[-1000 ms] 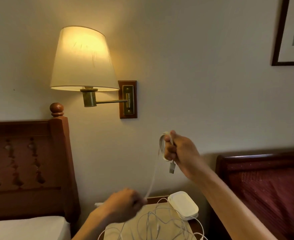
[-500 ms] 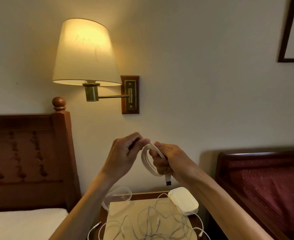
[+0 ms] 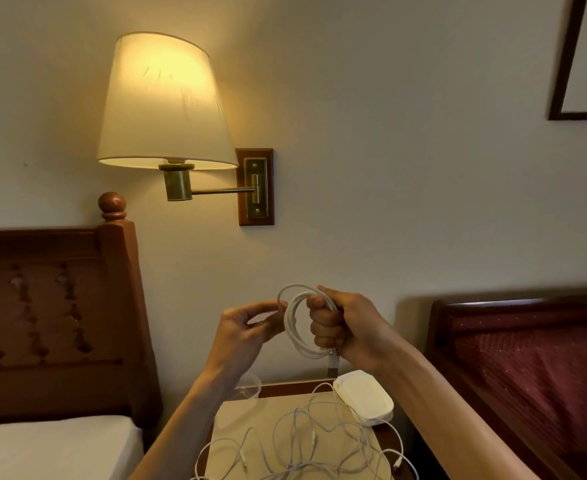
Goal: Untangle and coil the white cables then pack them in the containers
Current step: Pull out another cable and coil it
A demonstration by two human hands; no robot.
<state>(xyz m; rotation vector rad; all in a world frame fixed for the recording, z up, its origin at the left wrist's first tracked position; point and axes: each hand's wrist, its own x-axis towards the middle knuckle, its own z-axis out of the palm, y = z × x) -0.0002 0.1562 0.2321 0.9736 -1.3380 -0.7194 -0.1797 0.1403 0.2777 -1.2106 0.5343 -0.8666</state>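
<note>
On the nightstand (image 3: 285, 408) at 6 o'clock, thin white cables (image 3: 305, 441) sprawl in a limp tangle over a pale mat, with a smooth, rounded lidded box (image 3: 363, 398) at their 2 o'clock edge and a clear tub (image 3: 248, 386) half hidden behind the left wrist. Above them the right hand (image 3: 342, 329) is fisted round a tidy coil (image 3: 302, 323), plug dangling, probably to keep the loops from springing apart. The left hand (image 3: 247, 327) pinches the loose end, likely to tuck it in, and beyond glows a fabric-shaded lamp (image 3: 163, 102).
</note>
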